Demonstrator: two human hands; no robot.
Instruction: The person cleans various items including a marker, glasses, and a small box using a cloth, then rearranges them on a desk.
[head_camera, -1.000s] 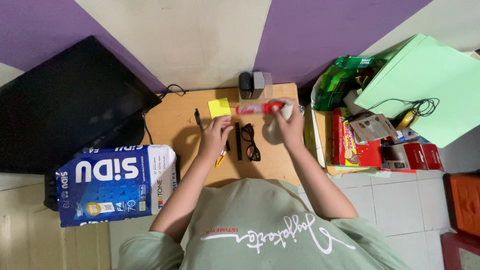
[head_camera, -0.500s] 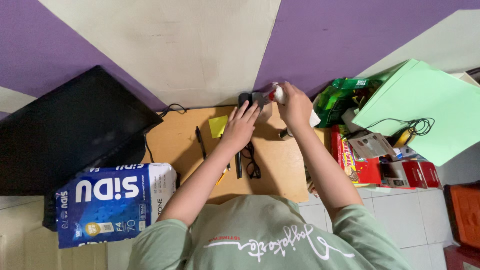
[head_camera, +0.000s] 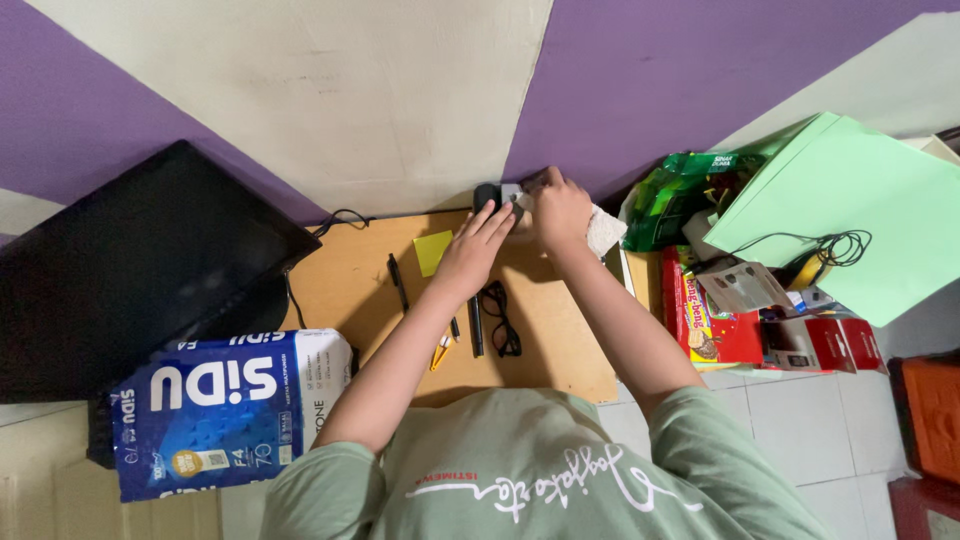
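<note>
A small dark holder (head_camera: 490, 195) at the desk's (head_camera: 560, 340) back edge, against the wall, is touched by the left hand's (head_camera: 472, 252) extended fingers. A white cloth (head_camera: 603, 230) is clutched in the right hand (head_camera: 556, 207), closed just beside the holder. Black glasses (head_camera: 500, 318) lie nearer the front edge.

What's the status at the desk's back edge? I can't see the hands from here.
Left hand touching the small dark holder. Right hand at it too, gripping white tissue. Glasses lie nearer, clear.
</note>
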